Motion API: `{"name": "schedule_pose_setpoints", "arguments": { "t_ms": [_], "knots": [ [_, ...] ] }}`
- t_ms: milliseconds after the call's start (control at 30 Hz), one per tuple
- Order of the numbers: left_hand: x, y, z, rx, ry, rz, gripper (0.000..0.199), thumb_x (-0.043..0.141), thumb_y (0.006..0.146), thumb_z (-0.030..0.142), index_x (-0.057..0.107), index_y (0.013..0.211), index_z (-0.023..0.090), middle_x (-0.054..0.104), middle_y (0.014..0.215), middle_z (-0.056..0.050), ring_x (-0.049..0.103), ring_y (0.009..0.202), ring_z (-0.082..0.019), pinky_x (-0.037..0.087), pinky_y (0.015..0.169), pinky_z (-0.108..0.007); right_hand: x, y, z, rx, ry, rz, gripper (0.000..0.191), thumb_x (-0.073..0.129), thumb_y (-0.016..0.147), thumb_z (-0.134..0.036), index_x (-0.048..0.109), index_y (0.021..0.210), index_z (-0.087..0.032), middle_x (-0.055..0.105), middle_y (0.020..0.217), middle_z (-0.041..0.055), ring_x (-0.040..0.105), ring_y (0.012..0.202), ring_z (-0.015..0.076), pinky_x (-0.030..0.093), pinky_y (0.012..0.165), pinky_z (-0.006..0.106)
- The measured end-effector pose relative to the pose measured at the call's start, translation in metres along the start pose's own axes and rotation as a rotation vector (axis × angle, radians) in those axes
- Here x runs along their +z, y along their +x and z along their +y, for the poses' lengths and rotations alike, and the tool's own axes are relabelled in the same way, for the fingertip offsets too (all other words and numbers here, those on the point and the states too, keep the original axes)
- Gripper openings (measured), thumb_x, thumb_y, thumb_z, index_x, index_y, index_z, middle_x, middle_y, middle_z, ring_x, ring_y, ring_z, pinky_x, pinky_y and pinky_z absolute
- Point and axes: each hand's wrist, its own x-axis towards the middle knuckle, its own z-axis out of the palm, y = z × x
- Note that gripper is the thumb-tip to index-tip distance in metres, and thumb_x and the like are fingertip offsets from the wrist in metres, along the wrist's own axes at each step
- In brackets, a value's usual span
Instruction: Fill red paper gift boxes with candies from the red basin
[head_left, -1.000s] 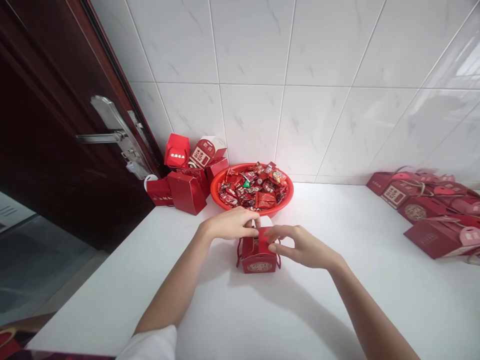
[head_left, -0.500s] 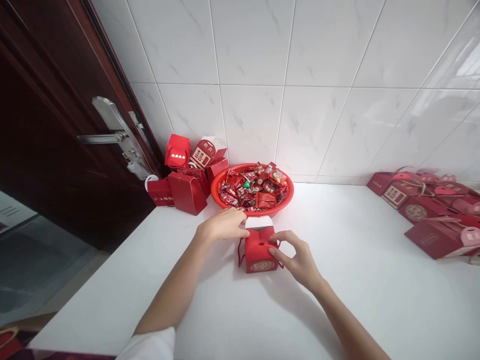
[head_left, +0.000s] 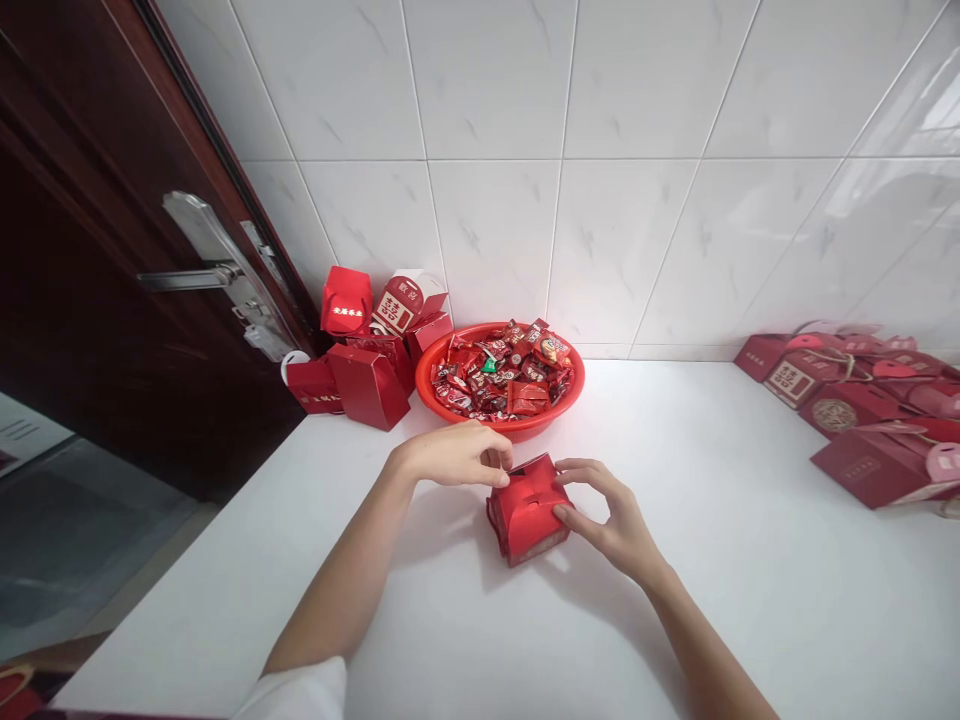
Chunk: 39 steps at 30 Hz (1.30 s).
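Observation:
A small red gift box stands on the white table, turned slightly at an angle. Its top flaps are folded over toward each other, and a red cord loop hangs at its left side. My left hand is closed at the box's back left corner, thumb and curled fingers on the flap there. At the right side, my right hand grips the box between thumb and fingers. Just behind it sits a red plastic basin heaped with wrapped candies.
Several red boxes stand at the back left, beside a dark door with a metal handle. More dark red boxes with cords are grouped at the right. A tiled wall rises behind the white table.
The white inner flap at the box's back has been folded down, and the top flaps now meet. The box has turned and come slightly nearer. Both hands stay on it.

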Motion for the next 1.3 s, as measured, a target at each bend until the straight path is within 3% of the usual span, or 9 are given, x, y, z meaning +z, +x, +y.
{"name": "schedule_pose_setpoints", "arguments": {
  "t_ms": [100,233,400,567,667,767,933,1100,1300],
  "knots": [
    [0.001,0.0,0.001,0.034,0.056,0.009,0.018,0.069,0.081,0.036,0.072,0.093,0.023,0.07,0.103,-0.002,0.064,0.102,-0.02,0.045,0.085,-0.024,0.001,0.0,0.0,0.029,0.034,-0.023,0.016,0.068,0.09,-0.032,0.067,0.105,-0.026,0.071,0.114,0.0071,0.067,0.107,0.0246,0.055,0.093,0.041],
    [0.006,0.003,0.006,-0.042,0.073,-0.052,0.026,0.071,0.08,0.048,0.074,0.094,0.026,0.064,0.111,-0.003,0.057,0.11,-0.024,0.043,0.085,-0.027,0.004,-0.001,0.0,0.046,0.03,-0.021,0.019,0.064,0.092,-0.032,0.064,0.11,-0.026,0.071,0.112,0.0056,0.066,0.102,0.0231,0.055,0.09,0.04],
    [0.018,0.008,0.018,-0.14,0.121,-0.006,0.032,0.073,0.074,0.051,0.066,0.084,0.021,0.062,0.101,-0.003,0.058,0.101,-0.024,0.042,0.075,-0.028,0.007,-0.002,0.003,0.102,0.031,-0.033,0.029,0.061,0.094,-0.039,0.06,0.119,-0.026,0.07,0.117,0.0072,0.066,0.107,0.0244,0.054,0.095,0.043],
    [0.024,0.01,0.024,-0.156,0.175,0.026,0.032,0.072,0.074,0.049,0.06,0.072,0.02,0.061,0.094,-0.003,0.059,0.09,-0.022,0.039,0.068,-0.029,0.007,-0.002,0.005,0.2,0.045,-0.079,0.041,0.052,0.097,-0.048,0.053,0.132,-0.025,0.063,0.135,0.0118,0.06,0.125,0.0277,0.049,0.105,0.048],
    [0.024,0.011,0.024,-0.161,0.165,0.031,0.032,0.072,0.073,0.049,0.059,0.072,0.02,0.06,0.094,-0.003,0.058,0.09,-0.022,0.039,0.068,-0.029,0.006,-0.002,0.004,0.253,0.04,-0.096,0.046,0.052,0.097,-0.051,0.05,0.135,-0.025,0.068,0.126,0.0115,0.064,0.118,0.0276,0.054,0.097,0.045],
    [0.024,0.01,0.023,-0.154,0.166,0.034,0.031,0.072,0.074,0.048,0.059,0.071,0.02,0.061,0.093,-0.003,0.058,0.089,-0.022,0.038,0.067,-0.029,0.005,-0.002,0.003,0.285,0.052,-0.048,0.044,0.056,0.093,-0.053,0.054,0.127,-0.024,0.071,0.097,0.0065,0.069,0.09,0.0233,0.058,0.077,0.037],
    [0.021,0.008,0.02,-0.126,0.17,0.019,0.032,0.075,0.071,0.049,0.061,0.075,0.021,0.062,0.095,-0.003,0.058,0.091,-0.023,0.038,0.067,-0.028,-0.001,0.001,0.003,0.325,0.268,-0.006,0.043,0.073,0.081,-0.054,0.063,0.108,-0.022,0.058,0.068,-0.0023,0.057,0.058,0.0147,0.049,0.053,0.028],
    [0.02,0.006,0.019,-0.148,0.186,0.007,0.035,0.075,0.069,0.051,0.057,0.079,0.022,0.062,0.093,-0.002,0.058,0.092,-0.024,0.037,0.065,-0.028,-0.007,0.003,-0.003,0.302,0.467,0.019,0.034,0.081,0.075,-0.049,0.069,0.091,-0.021,0.058,0.064,-0.0023,0.05,0.055,0.0123,0.042,0.05,0.026],
    [0.025,0.01,0.025,-0.244,0.204,0.067,0.043,0.068,0.071,0.059,0.046,0.075,0.023,0.058,0.088,-0.004,0.056,0.085,-0.025,0.035,0.061,-0.03,-0.008,0.002,-0.004,0.216,0.449,0.088,0.025,0.078,0.08,-0.044,0.071,0.093,-0.024,0.067,0.075,0.0021,0.057,0.065,0.0154,0.048,0.059,0.029]
  ]
}}
